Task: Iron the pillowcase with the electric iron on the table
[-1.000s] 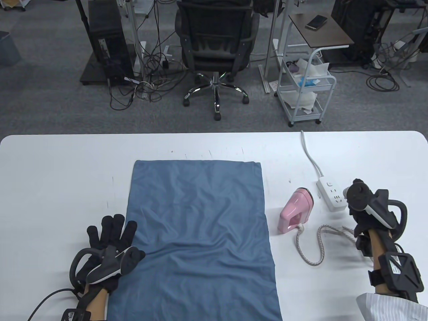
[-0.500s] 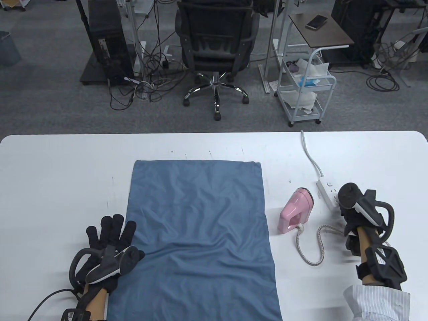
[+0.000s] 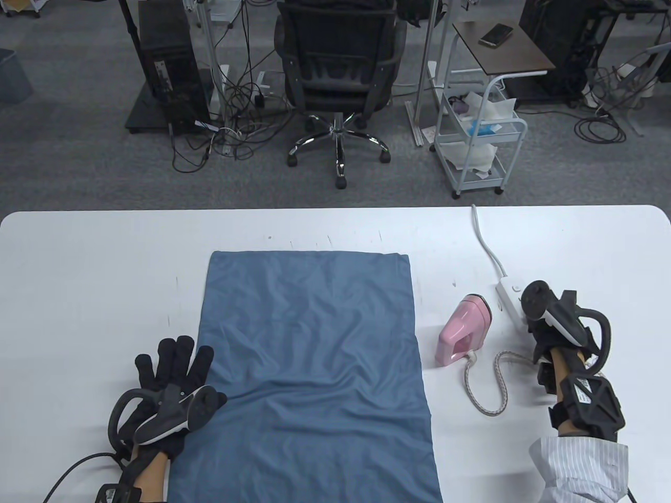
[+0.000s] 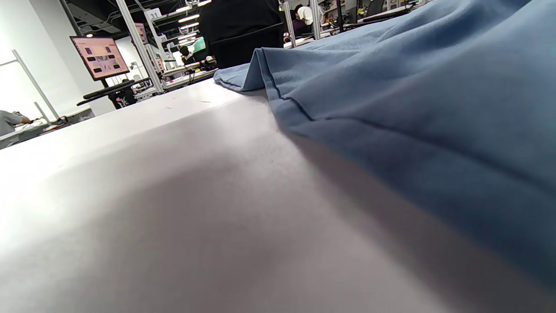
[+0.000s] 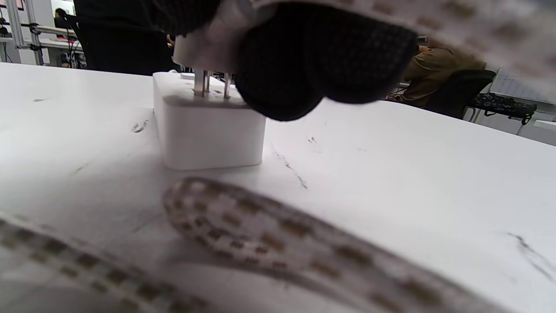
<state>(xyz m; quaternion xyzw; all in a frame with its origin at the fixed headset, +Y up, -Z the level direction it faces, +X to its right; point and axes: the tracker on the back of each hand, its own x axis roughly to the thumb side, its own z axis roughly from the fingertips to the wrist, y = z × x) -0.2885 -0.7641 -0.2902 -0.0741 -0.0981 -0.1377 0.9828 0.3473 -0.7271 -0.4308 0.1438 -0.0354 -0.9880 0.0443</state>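
A wrinkled blue pillowcase (image 3: 314, 367) lies flat in the middle of the white table (image 3: 94, 272); it also fills the right of the left wrist view (image 4: 412, 108). A small pink iron (image 3: 464, 329) stands to its right, its braided cord (image 3: 490, 390) looping toward my right hand (image 3: 545, 327). My right hand holds the iron's white plug (image 5: 208, 41), its prongs partly in the white power strip (image 5: 208, 126), which shows in the table view (image 3: 507, 291). My left hand (image 3: 173, 377) rests flat, fingers spread, on the pillowcase's left edge.
The power strip's white cable (image 3: 487, 246) runs off the table's far edge. Beyond the table stand a black office chair (image 3: 338, 68), a white trolley (image 3: 479, 141) and a computer tower (image 3: 168, 68) on the floor.
My right hand has moved left and forward over the near end of the power strip, carrying the plug. The left hand, iron and pillowcase have not moved.
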